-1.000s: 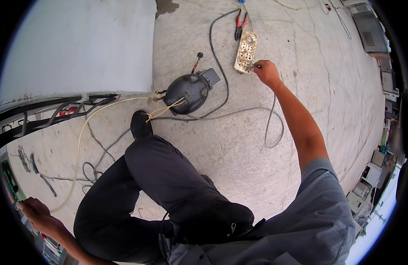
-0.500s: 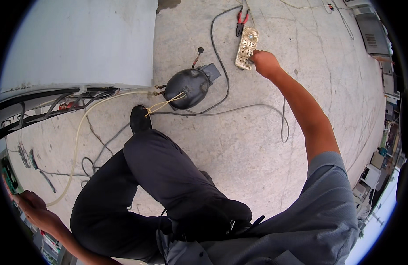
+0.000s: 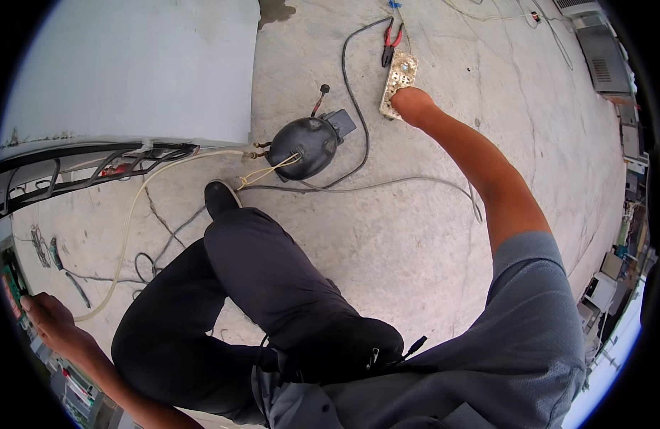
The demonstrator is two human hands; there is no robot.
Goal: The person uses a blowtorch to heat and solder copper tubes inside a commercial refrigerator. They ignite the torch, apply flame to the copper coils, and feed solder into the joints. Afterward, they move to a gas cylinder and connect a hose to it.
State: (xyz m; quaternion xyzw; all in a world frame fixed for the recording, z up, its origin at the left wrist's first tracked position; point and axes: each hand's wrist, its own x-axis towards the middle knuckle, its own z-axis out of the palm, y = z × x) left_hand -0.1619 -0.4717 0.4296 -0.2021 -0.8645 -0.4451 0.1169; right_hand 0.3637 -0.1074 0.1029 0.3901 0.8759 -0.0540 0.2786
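Observation:
My right hand (image 3: 414,105) is closed at the near end of a dirty off-white power strip (image 3: 404,68), its fingers over the sockets. Whatever it pinches is hidden; a grey cable (image 3: 430,178) runs up under that forearm. At the lower left rim, my left hand (image 3: 50,319) has curled fingers beside a green thing (image 3: 14,289), and its grip is hidden. A pale hose (image 3: 122,247) stretches from near that hand to a black, rounded compressor (image 3: 301,148) on the floor. Yellowish wires (image 3: 262,174) stick out of the compressor.
Red-handled pliers (image 3: 391,44) lie beyond the power strip. A large pale cabinet (image 3: 130,68) with a black frame (image 3: 55,179) fills the upper left. My shoe (image 3: 220,199) is beside the compressor; dark cables (image 3: 356,96) cross the concrete. Boxy appliances (image 3: 602,61) line the far right.
My right hand has shifted slightly left, further over the power strip's sockets. The grey cable's hanging loop has moved up and right. My left hand stays near the lower left rim.

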